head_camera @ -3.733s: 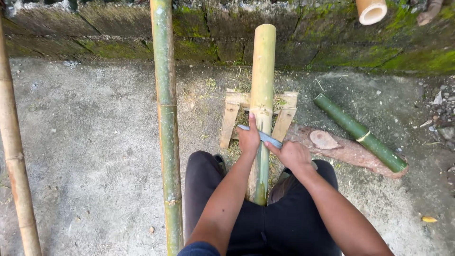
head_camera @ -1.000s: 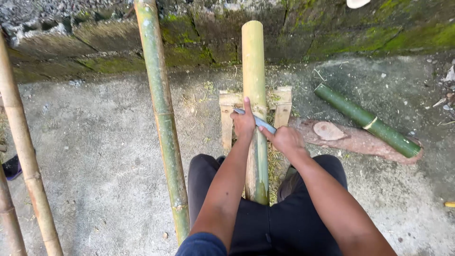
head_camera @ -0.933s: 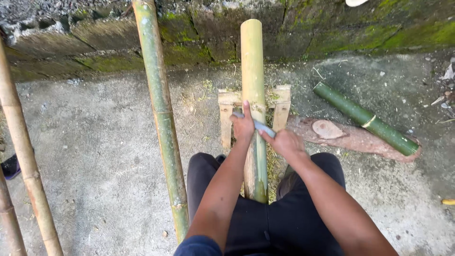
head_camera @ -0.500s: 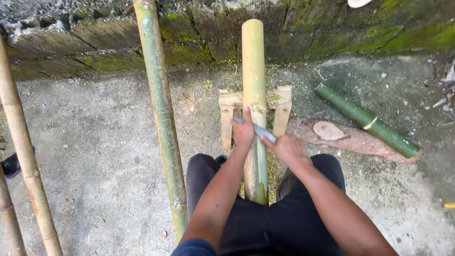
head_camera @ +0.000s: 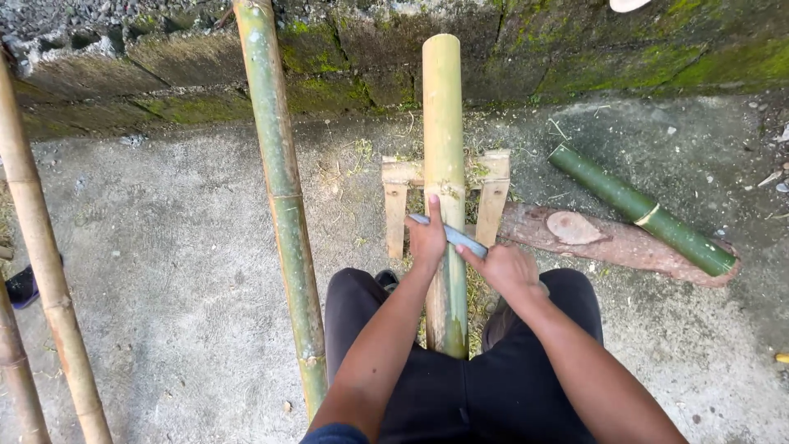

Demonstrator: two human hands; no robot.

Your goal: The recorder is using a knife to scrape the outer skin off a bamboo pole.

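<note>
Between your knees, pale yellow bamboo pole with scraped skin, green near its base, resting on a small wooden stand, your left hand and right hand each closed on the grey metal blade laid across it.

Bamboo pole laid lengthwise at centre, far end against stone wall, middle resting on wooden trestle, near end between seated person's legs. Knife blade set crosswise on the pole, just before the trestle. Left hand on blade's left end, right hand on its right end. Second bamboo pole lying left of the legs, running toward the wall. Two further poles at far left edge. Log on concrete floor right of trestle; short bamboo section lying across the log, touching it.
</note>
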